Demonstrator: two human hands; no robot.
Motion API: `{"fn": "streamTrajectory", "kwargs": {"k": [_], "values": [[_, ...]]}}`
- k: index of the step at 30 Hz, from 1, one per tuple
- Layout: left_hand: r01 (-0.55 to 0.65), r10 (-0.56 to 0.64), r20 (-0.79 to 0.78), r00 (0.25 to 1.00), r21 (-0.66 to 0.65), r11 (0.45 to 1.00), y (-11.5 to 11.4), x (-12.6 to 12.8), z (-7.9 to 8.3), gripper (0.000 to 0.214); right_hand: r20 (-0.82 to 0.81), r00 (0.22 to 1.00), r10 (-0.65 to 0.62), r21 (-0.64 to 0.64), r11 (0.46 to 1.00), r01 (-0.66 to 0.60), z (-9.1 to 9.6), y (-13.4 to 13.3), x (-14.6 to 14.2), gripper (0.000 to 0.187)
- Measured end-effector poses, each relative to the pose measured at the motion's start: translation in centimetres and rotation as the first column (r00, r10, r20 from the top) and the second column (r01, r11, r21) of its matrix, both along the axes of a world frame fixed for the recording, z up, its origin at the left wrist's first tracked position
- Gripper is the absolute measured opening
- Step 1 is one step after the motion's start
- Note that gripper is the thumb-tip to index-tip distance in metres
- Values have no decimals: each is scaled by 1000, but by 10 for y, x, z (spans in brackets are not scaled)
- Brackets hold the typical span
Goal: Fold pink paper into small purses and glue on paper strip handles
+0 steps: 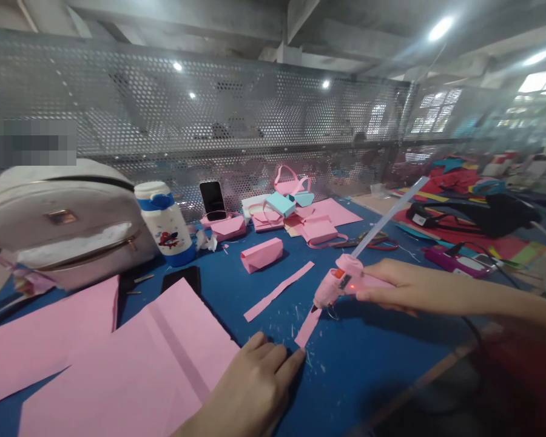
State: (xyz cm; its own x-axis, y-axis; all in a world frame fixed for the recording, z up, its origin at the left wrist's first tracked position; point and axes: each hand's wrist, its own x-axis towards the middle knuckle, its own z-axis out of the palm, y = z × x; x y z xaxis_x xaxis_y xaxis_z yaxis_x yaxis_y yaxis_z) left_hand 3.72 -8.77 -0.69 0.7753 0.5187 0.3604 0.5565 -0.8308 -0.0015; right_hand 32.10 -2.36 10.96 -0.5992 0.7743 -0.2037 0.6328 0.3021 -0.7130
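A pink hot glue gun (334, 280) with a long clear glue stick in its back is gripped by my right hand (386, 288). Its nozzle points down at the far end of a short pink strip (307, 329) lying on the blue table. My left hand (261, 382) rests on the table, fingers curled, one fingertip holding down the near end of that strip. A longer pink strip (279, 291) lies just beyond. Behind it sits a small folded pink box shape (262, 255). Large pink sheets (131, 358) spread beside and under my left wrist.
A white backpack (73, 224), a bottle (166, 224) and a propped phone (213, 200) stand left and back. Several small pink and blue paper bags (282, 204) cluster behind, near scissors (373, 240). A purple device (457, 260) and coloured sheets lie right. A perforated metal screen (255, 121) borders the back.
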Motion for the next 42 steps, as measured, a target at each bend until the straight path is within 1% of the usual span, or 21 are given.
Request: {"fn": "streamTrajectory", "kwargs": {"k": [3,6,9,13,17,22,26,37,42], "values": [[-3,3,9,1000,40,999,2,1,-1,35,52,999,4,-67,998,0,-2,5,3,49],[3,-6,29,1000,77,997,3,2,0,36,49,999,1,-91,996,4,-5,10,6,51],[10,-15,48,999,111,994,4,2,0,38,37,999,1,-104,995,3,-12,17,12,52],[5,-18,85,996,155,988,8,3,-4,38,36,999,-18,-119,993,22,-23,27,19,52],[8,-24,88,996,171,985,12,3,-8,37,29,999,-35,-133,990,39,-31,33,25,47],[14,-33,91,995,192,981,13,3,-8,34,31,998,-55,-133,989,59,-37,38,31,45],[11,-26,76,997,194,981,13,2,-6,35,31,997,-68,-134,988,72,-39,40,33,47],[13,-31,97,995,188,982,14,3,-6,38,45,998,-53,-124,991,59,-42,41,36,50],[10,-25,81,996,189,982,14,3,-6,38,58,998,-40,-112,993,46,-39,39,34,50]]}}
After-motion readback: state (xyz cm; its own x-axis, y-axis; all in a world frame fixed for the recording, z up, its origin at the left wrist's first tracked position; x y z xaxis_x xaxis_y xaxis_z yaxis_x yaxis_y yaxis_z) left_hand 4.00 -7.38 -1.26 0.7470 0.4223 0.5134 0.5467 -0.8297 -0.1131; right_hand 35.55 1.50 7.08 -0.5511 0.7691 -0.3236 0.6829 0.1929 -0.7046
